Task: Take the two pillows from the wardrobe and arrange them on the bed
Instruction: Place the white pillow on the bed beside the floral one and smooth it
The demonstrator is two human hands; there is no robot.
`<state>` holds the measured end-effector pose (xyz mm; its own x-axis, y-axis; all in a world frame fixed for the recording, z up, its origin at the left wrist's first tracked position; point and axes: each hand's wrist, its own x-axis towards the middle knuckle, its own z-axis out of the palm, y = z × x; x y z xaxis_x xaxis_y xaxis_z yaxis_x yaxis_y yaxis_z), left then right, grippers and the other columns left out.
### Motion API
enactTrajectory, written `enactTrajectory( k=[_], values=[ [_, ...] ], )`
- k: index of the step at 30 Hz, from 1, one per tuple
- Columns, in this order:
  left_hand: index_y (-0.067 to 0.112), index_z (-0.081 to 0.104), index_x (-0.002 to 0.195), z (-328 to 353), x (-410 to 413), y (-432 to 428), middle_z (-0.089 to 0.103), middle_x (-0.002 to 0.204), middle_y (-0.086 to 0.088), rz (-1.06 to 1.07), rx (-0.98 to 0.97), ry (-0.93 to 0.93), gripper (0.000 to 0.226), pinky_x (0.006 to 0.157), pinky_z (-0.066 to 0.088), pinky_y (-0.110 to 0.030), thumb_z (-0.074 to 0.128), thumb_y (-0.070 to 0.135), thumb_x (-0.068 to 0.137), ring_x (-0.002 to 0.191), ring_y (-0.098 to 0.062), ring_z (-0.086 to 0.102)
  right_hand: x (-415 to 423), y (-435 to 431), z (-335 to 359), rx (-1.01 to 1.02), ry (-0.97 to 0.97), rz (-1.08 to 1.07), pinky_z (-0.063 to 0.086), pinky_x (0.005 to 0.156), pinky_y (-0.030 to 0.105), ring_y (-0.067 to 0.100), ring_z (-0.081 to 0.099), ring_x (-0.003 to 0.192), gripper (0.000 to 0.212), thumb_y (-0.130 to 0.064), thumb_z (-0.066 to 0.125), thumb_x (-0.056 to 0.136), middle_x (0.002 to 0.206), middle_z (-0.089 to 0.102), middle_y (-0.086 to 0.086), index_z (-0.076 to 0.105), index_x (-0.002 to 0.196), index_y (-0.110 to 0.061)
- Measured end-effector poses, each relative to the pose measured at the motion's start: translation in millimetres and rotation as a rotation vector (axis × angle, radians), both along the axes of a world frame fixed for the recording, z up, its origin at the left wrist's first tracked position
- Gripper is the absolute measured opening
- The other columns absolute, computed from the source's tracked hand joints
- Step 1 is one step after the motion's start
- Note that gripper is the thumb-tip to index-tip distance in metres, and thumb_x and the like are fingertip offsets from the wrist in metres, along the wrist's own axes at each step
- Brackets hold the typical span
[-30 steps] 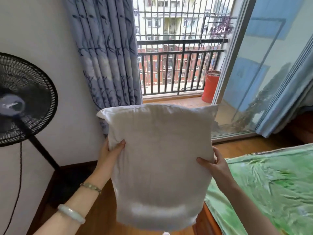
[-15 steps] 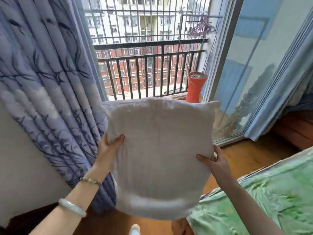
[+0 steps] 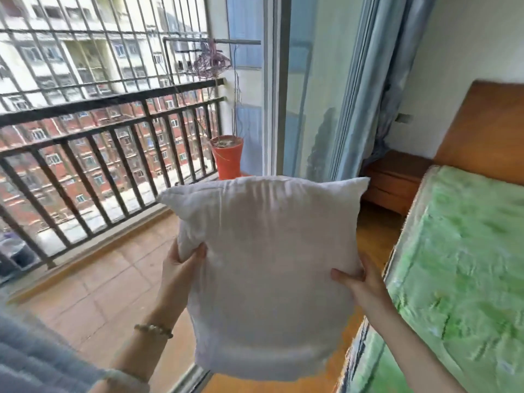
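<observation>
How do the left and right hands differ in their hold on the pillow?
The left hand grips the pillow higher up than the right hand. The left wrist wears a beaded bracelet; the right wrist is bare. Both pinch it, thumbs on the near face.

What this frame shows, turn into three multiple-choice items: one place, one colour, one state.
1. The pot stands:
A. by the railing
B. on a shelf
C. on a chair

2. The bed cover is:
A. red
B. green
C. black

3. The pillow is:
A. lying flat
B. on the floor
C. gripped by the left hand and right hand

Key:
A, it sits on the balcony at the railing's end.
B, the sheet is mottled green.
C, a thumb presses its front at each side, clear of the bed.
</observation>
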<state>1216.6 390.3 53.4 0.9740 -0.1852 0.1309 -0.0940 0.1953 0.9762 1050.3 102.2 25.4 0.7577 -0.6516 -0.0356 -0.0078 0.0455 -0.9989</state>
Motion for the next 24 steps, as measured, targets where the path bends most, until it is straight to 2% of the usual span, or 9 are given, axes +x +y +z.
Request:
enactTrajectory(
  k=[3, 6, 9, 12, 13, 16, 19, 21, 24],
  values=[
    [0.027, 0.067, 0.105, 1, 41, -32, 0.075, 0.091, 0.002, -0.064, -0.011, -0.015, 0.030, 0.064, 0.058, -0.026, 0.062, 0.002, 0.090, 0.079, -0.013, 0.070, 14, -12, 4, -0.036, 0.024, -0.091, 0.051, 0.087, 0.038, 0.023, 0.062, 0.107, 0.063, 0.000, 0.075, 0.075, 0.123, 0.063, 0.007, 0.050, 0.131, -0.017],
    [0.020, 0.065, 0.113, 5, 77, -66, 0.074, 0.097, -0.003, -0.158, -0.024, -0.013, 0.029, 0.071, 0.060, -0.029, 0.061, 0.002, 0.091, 0.083, -0.015, 0.071, 27, -30, 8, -0.071, 0.037, -0.183, 0.048, 0.098, 0.045, 0.023, 0.060, 0.112, 0.063, -0.003, 0.076, 0.075, 0.125, 0.061, 0.005, 0.050, 0.130, -0.020],
    [0.011, 0.064, 0.117, 5, 110, -105, 0.075, 0.094, 0.000, -0.242, -0.040, -0.024, 0.029, 0.072, 0.060, -0.029, 0.061, 0.000, 0.091, 0.083, -0.015, 0.071, 38, -54, 9, -0.071, 0.037, -0.255, 0.050, 0.093, 0.040, 0.019, 0.063, 0.107, 0.058, -0.005, 0.075, 0.076, 0.120, 0.063, 0.001, 0.051, 0.123, -0.030],
    [0.006, 0.063, 0.120, -1, 144, -149, 0.072, 0.105, -0.013, -0.322, -0.041, -0.030, 0.030, 0.080, 0.058, -0.039, 0.062, 0.002, 0.090, 0.092, -0.026, 0.069, 52, -84, 9, -0.066, 0.028, -0.316, 0.052, 0.073, 0.017, 0.001, 0.067, 0.091, 0.048, -0.003, 0.075, 0.075, 0.107, 0.068, -0.010, 0.058, 0.105, -0.036],
    [0.009, 0.064, 0.120, -4, 156, -165, 0.071, 0.108, -0.014, -0.351, -0.040, -0.030, 0.031, 0.083, 0.057, -0.042, 0.065, 0.004, 0.089, 0.095, -0.029, 0.068, 58, -97, 9, -0.064, 0.021, -0.332, 0.051, 0.069, 0.014, -0.001, 0.068, 0.088, 0.046, -0.002, 0.075, 0.075, 0.103, 0.069, -0.014, 0.059, 0.101, -0.037],
    [0.021, 0.069, 0.110, -10, 186, -221, 0.075, 0.099, -0.004, -0.381, -0.015, -0.011, 0.032, 0.080, 0.056, -0.041, 0.074, 0.020, 0.078, 0.090, -0.024, 0.069, 75, -140, 5, -0.066, 0.009, -0.389, 0.051, 0.079, 0.024, 0.007, 0.067, 0.094, 0.048, 0.001, 0.074, 0.075, 0.106, 0.069, -0.009, 0.057, 0.105, -0.032],
    [0.026, 0.072, 0.102, -12, 214, -286, 0.076, 0.088, 0.003, -0.420, 0.003, -0.021, 0.032, 0.065, 0.056, -0.028, 0.075, 0.033, 0.071, 0.079, -0.015, 0.070, 96, -193, -1, -0.051, -0.007, -0.436, 0.054, 0.079, 0.022, 0.008, 0.067, 0.093, 0.053, 0.004, 0.073, 0.075, 0.109, 0.068, -0.004, 0.055, 0.115, -0.026],
    [0.025, 0.072, 0.102, -10, 232, -329, 0.075, 0.084, 0.004, -0.457, 0.012, -0.027, 0.029, 0.060, 0.054, -0.024, 0.073, 0.032, 0.073, 0.075, -0.014, 0.069, 109, -230, -2, -0.035, -0.026, -0.457, 0.055, 0.081, 0.025, 0.010, 0.069, 0.093, 0.052, 0.005, 0.072, 0.076, 0.109, 0.070, -0.001, 0.056, 0.115, -0.025],
    [0.023, 0.070, 0.107, -8, 256, -395, 0.075, 0.090, 0.000, -0.497, 0.027, 0.002, 0.030, 0.063, 0.055, -0.027, 0.072, 0.028, 0.077, 0.080, -0.016, 0.071, 129, -286, 0, -0.030, -0.017, -0.491, 0.052, 0.088, 0.032, 0.012, 0.067, 0.096, 0.053, 0.006, 0.072, 0.076, 0.110, 0.068, 0.001, 0.055, 0.115, -0.025]
  ],
)
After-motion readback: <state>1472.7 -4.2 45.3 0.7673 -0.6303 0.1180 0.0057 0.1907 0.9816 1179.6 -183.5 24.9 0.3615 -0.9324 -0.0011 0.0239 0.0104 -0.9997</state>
